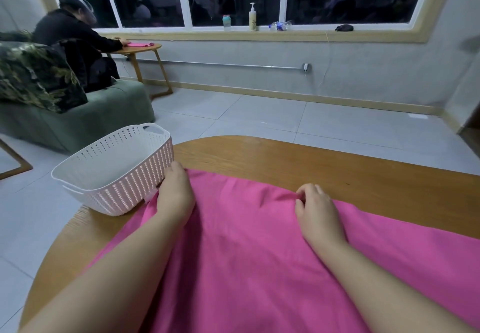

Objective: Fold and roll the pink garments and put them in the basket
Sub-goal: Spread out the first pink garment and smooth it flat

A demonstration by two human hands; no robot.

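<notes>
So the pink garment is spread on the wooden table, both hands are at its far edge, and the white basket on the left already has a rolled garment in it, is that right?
Not quite: the head view shows the white basket empty, with no rolled garment inside. The rest holds: the pink garment is spread on the wooden table, with the left hand and right hand at its far edge.

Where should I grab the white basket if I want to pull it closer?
Take the basket by its near rim, from the left hand's side. The rim is open and bare, nothing lies inside, and that hand already rests next to it.
</notes>
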